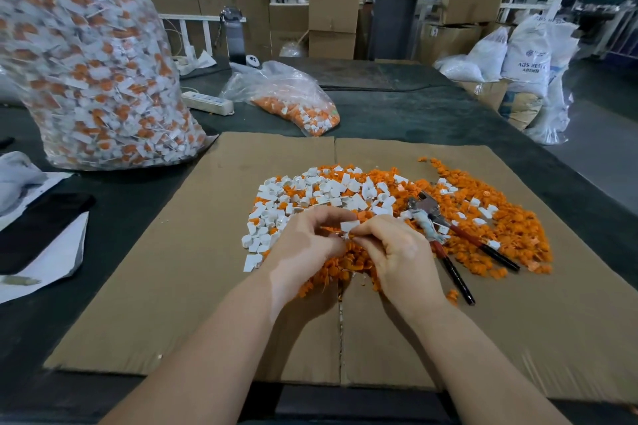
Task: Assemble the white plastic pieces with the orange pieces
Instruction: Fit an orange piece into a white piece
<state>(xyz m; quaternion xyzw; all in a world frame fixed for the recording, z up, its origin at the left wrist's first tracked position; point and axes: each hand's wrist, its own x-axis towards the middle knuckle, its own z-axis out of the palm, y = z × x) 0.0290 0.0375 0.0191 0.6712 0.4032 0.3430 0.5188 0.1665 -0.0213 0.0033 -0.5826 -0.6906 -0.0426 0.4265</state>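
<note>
A heap of loose white plastic pieces (310, 193) and orange pieces (511, 228) lies on a flat cardboard sheet (193, 269). Both hands meet over the near side of the heap. My left hand (303, 245) has its fingers curled and pinches an orange piece (331, 229), mostly hidden by the fingers. My right hand (397, 252) pinches a small white piece (349, 226) between thumb and fingertips. The two pieces touch between the hands.
Red-handled pliers (445, 238) lie on the heap right of my hands. A tall clear bag of assembled pieces (93, 62) stands at the left. A smaller bag (290, 97) lies behind the cardboard, near a power strip (209, 102). A black phone (38, 228) rests on papers at the left.
</note>
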